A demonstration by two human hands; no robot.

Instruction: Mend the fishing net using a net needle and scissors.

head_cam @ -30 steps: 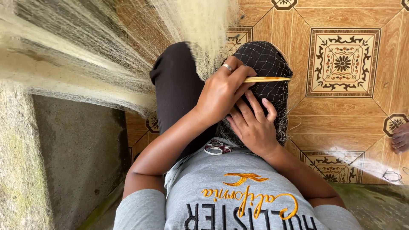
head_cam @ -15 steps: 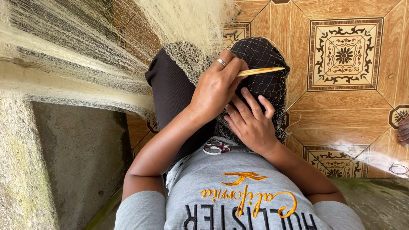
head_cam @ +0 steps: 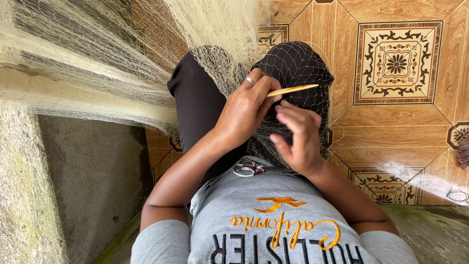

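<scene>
A pale fishing net (head_cam: 97,58) stretches from the upper left and drapes over my knees in black trousers (head_cam: 200,102). My left hand (head_cam: 246,110), with a ring on one finger, pinches a thin yellow netting needle (head_cam: 292,90) that points right over the mesh on my right knee. My right hand (head_cam: 299,139) sits just below the needle. Its fingers are bent and close together, gripping the mesh by the needle's base. Small scissors (head_cam: 249,167) lie on my lap against the grey shirt.
A brown patterned tile floor (head_cam: 395,63) lies beyond my knees. A rough concrete ledge (head_cam: 83,186) runs along the left. Another person's toes (head_cam: 463,151) show at the right edge. A thin loop of line (head_cam: 457,195) lies on the floor near them.
My right hand has risen from lying flat on the net and curled its fingers up toward the needle. My left hand with the needle has shifted slightly.
</scene>
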